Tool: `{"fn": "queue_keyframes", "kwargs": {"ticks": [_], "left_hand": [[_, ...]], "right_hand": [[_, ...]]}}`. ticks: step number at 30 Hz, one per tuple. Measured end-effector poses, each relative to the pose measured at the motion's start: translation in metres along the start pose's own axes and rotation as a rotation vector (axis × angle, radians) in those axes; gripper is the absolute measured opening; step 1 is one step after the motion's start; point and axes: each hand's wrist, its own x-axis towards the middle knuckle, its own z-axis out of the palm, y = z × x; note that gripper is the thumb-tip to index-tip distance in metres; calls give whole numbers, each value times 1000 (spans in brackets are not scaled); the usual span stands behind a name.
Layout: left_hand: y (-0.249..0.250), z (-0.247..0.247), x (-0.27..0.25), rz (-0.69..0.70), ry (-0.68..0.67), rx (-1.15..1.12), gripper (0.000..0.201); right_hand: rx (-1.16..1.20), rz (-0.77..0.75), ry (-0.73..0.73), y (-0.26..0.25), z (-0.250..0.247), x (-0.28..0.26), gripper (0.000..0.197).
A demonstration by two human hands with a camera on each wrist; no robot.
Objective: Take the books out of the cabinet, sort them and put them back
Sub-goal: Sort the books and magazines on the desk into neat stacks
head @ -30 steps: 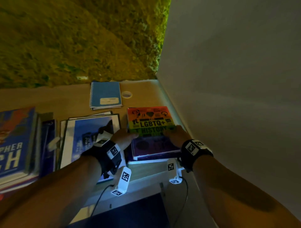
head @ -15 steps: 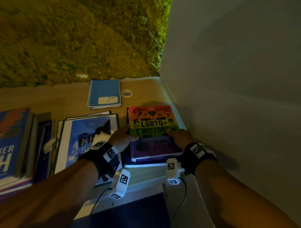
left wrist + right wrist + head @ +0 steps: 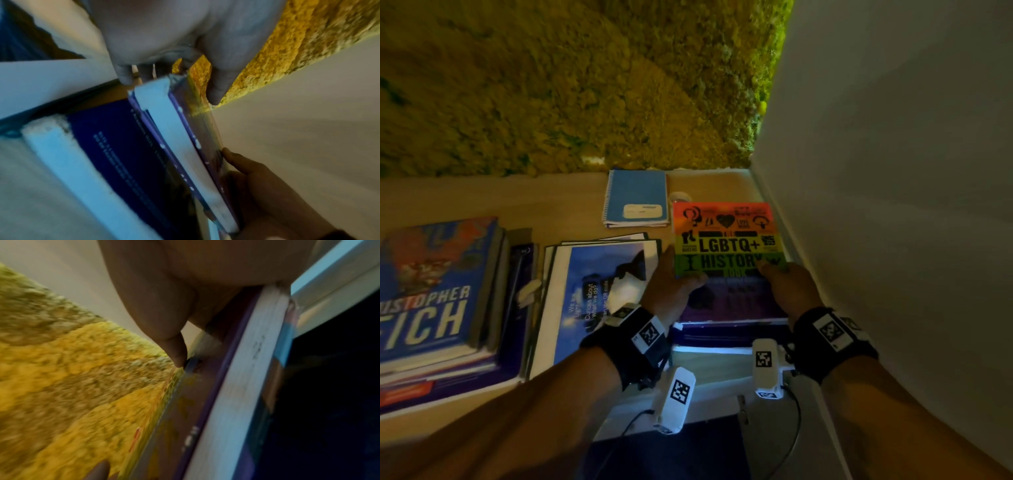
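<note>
A rainbow-covered book (image 3: 726,240) titled LGBTQ+ History lies flat at the right end of the wooden shelf (image 3: 482,198), over a dark blue book (image 3: 709,337). My left hand (image 3: 671,282) grips its left edge. In the left wrist view the thumb (image 3: 216,91) lies on the cover and the fingers (image 3: 124,76) curl under the white page block (image 3: 180,146). My right hand (image 3: 787,286) holds the right edge close to the wall, its thumb (image 3: 174,350) pressed on the cover.
A white side wall (image 3: 893,205) runs close along the right. A mossy green panel (image 3: 551,85) closes the back. A blue spiral notebook (image 3: 635,197), a pile of blue-and-white booklets (image 3: 592,291) and a tall book stack (image 3: 438,294) lie to the left.
Both hands have kept their hold on the rainbow book. Its far edge now reaches further back, level with the near part of the spiral notebook.
</note>
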Motion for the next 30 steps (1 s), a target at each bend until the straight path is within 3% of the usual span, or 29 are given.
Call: {"fn": "queue_keyframes", "kwargs": {"ticks": [5,6,8,9,14,17,20,22,24,27,30], "left_hand": [[27,-67,-13,104,222,-46,45],[31,-87,-19,117,263,-35,46],[37,-132,-30,140,322,5,46],[39,-158,-35,150,345,40,45],[47,-284,-72,142,486,213,45],[36,-346,-91,59,556,179,46],[15,-383,-103,-13,512,94,46],[-3,-392,-109,-50,474,58,41],[-22,-399,-114,-31,417,72,49],[-41,-408,-115,4,372,195,60],[-43,-411,-115,45,316,69,54]], "right_hand": [[160,-140,-131,-56,66,-18,13],[178,-155,-154,-64,85,-22,18],[217,-175,-221,-80,128,-31,47],[243,-183,-255,-90,150,-38,49],[317,-214,-479,-143,251,-90,9],[280,-229,-583,-164,300,-115,21],[243,-204,-620,-169,330,-139,13],[230,-157,-611,-160,344,-148,28],[208,-126,-611,-153,351,-155,40],[221,-125,-576,-149,351,-160,16],[266,-106,-563,-149,351,-164,7]]}}
